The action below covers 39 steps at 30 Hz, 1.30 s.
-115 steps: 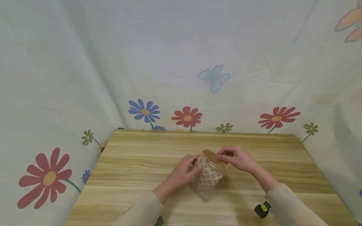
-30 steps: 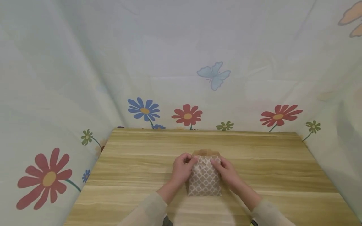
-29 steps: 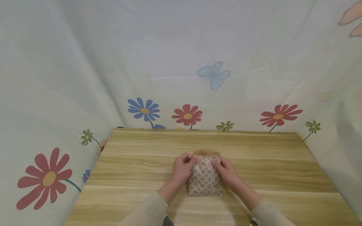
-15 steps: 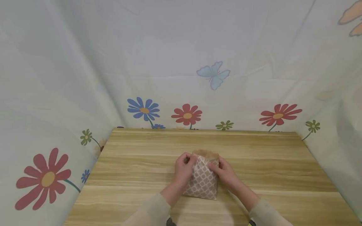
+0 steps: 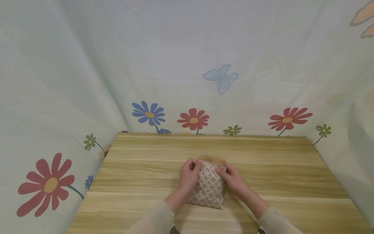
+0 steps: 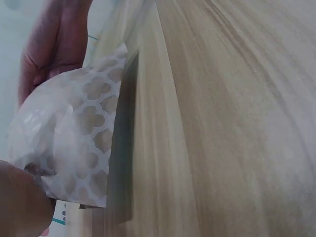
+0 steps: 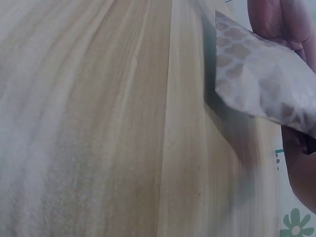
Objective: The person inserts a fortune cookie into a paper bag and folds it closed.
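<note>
A small brown paper bag [image 5: 208,188] with a white lattice print is held near the middle of the table, its plain brown top edge [image 5: 213,159] facing away from me. My left hand [image 5: 189,174] pinches its upper left edge, thumb on the printed front. On the upper right side, my right hand [image 5: 235,180] grips it, thumb across the front and fingers behind. Both wrist views show the bag [image 6: 89,128] bulging and its lower edge lifted over a shadow on the wood. What is inside cannot be seen.
The wood-grain table [image 5: 140,175] reaches back to a pale curtain [image 5: 175,48] printed with flowers and butterflies, which also hangs along both sides. Dark wrist devices show partly below the sleeves at the bottom edge.
Earlier the bag stood cornerwise with my right hand at its brown top; then both hands held it straight by the sides. Its lower edge has since swung slightly left and toward me.
</note>
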Each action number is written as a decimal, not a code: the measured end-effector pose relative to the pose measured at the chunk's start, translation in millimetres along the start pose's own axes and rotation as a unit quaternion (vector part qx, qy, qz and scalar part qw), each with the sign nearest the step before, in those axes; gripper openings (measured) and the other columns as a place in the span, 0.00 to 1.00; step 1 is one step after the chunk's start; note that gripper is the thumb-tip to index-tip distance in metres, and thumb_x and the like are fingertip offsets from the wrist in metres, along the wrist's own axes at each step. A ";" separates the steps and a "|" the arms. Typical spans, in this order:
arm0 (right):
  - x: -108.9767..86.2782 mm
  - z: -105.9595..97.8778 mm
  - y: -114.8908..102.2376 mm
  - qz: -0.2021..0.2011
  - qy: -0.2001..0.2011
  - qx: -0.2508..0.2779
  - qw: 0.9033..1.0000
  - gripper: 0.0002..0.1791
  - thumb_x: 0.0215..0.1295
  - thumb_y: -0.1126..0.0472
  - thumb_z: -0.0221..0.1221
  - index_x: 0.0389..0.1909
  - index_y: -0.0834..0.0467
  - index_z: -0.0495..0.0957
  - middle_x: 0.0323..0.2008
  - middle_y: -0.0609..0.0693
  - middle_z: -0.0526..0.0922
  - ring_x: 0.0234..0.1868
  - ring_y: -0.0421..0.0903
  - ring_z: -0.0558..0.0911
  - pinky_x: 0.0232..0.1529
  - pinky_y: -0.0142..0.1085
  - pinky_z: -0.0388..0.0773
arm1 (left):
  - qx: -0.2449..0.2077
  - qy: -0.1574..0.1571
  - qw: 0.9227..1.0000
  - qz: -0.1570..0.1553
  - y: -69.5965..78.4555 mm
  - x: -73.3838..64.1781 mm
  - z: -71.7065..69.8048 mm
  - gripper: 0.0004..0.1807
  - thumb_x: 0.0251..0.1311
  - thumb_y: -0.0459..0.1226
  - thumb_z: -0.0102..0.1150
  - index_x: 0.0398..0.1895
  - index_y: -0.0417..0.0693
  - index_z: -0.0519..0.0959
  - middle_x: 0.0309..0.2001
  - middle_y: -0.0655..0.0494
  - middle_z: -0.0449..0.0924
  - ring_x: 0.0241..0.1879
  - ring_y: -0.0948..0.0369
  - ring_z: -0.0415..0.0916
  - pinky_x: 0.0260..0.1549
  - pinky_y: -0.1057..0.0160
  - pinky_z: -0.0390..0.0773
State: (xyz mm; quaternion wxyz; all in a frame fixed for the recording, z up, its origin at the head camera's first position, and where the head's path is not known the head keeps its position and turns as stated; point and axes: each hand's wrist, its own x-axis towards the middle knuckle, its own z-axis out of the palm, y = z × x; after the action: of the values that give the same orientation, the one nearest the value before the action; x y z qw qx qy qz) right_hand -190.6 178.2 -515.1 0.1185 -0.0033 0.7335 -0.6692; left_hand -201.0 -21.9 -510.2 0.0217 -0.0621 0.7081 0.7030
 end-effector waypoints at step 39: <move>-0.5 -1.6 0.5 0.005 -0.022 -0.010 1.000 0.26 0.82 0.49 0.59 0.64 0.68 0.77 0.45 0.55 0.89 0.44 0.47 0.87 0.47 0.36 0.85 | 0.013 -0.044 0.999 -0.001 -4.7 0.7 -1.8 0.16 0.78 0.49 0.59 0.45 0.45 0.78 0.39 0.55 0.80 0.38 0.60 0.74 0.38 0.64 0.77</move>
State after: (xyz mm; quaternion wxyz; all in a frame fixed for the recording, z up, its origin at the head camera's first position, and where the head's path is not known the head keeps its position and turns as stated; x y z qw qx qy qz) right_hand -190.3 179.9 -515.3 0.1383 -0.0157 0.7372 -0.6612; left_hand -201.1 -23.7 -514.9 0.0543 -0.0317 0.7155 0.6957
